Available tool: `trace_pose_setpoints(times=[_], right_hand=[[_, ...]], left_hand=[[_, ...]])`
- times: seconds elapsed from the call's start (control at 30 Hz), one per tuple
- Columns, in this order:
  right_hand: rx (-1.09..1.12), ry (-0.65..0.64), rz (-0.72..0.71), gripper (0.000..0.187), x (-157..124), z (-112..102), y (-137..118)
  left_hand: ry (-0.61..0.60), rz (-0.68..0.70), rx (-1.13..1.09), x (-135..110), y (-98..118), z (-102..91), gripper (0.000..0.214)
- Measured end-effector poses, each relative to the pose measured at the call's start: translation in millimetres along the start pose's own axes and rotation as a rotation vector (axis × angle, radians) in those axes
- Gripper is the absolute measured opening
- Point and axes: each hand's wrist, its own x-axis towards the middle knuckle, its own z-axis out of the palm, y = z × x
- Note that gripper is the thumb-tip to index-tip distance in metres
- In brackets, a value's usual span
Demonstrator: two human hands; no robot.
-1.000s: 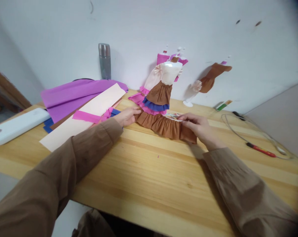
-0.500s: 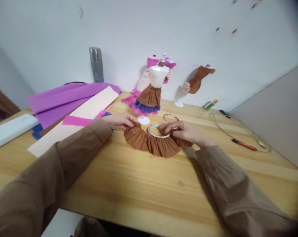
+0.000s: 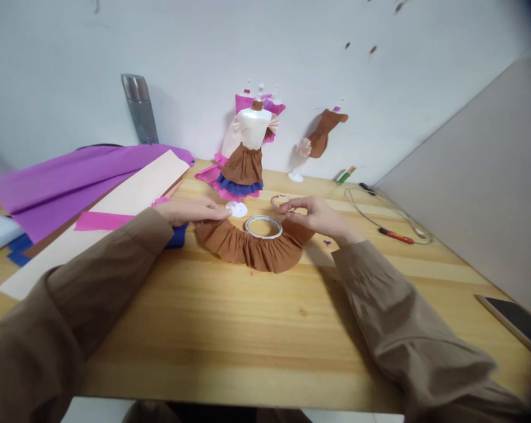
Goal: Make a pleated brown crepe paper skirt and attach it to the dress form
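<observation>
Left hand point(image 3: 194, 211) and right hand point(image 3: 317, 215) pinch opposite ends of the brown ruffle point(image 3: 253, 251)

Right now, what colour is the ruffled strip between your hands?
The ruffled strip is plain brown, with no pattern; the head view shows it clearly.

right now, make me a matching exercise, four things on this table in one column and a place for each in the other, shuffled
Things:
1 tape roll
2 metal flask
3 phone
4 red-handled tool

Places:
a against the wall, far left
b near right edge of the table
c inside the curve of the brown ruffle
d beside the grey cable

Pairs: 1-c, 2-a, 3-b, 4-d
</observation>
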Motion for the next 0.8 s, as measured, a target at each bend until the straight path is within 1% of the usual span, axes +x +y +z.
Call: trace_pose_setpoints(times=[0.07,0.13,0.23,0.33,0.4,0.47,0.57,0.63,0.7,0.73,0.77,0.8], right_hand=[[-0.03,0.003,-0.018,0.023,-1,-2,-4],[-0.055,-0.014,-0.025,0.023,-1,-4,-7],[-0.059,-0.026,-0.012,0.025,-1,-6,-6],[-0.033,0.026,0.015,0.024,-1,-8,-1],[0.001,0.084,0.045,0.023,-1,-9,1],[0.033,0.105,0.066,0.023,-1,-10,1],[0.018,0.037,0.03,0.022,-1,-9,0],[-0.052,0.0,0.002,0.021,1,-7,1],[-0.14,-0.005,0.004,0.022,2,-5,4],[-0.18,-0.007,0.006,0.025,2,-3,5],[-0.214,-0.016,0.003,0.028,3,-2,6],[-0.24,-0.031,-0.007,0.031,3,-1,8]], left_hand=[[0.061,-0.029,0.123,3,8,9.2,0.038],[0.121,-0.03,0.248,6,12,16.2,0.027],[0.146,-0.022,0.371,7,17,20.3,0.015],[0.151,-0.008,0.48,6,21,20.0,0.014],[0.157,0.025,0.568,3,25,19.8,0.014],[0.164,0.056,0.646,0,29,20.7,0.013],[0.169,0.091,0.73,-3,33,24.6,0.014],[0.207,0.108,0.772,-2,34,29.9,0.016],[0.293,0.157,0.789,2,33,37.9,0.018],[0.333,0.204,0.787,4,32,42.7,0.02],[0.358,0.268,0.782,6,31,47.9,0.022],[0.346,0.34,0.782,8,30,53.3,0.025]])
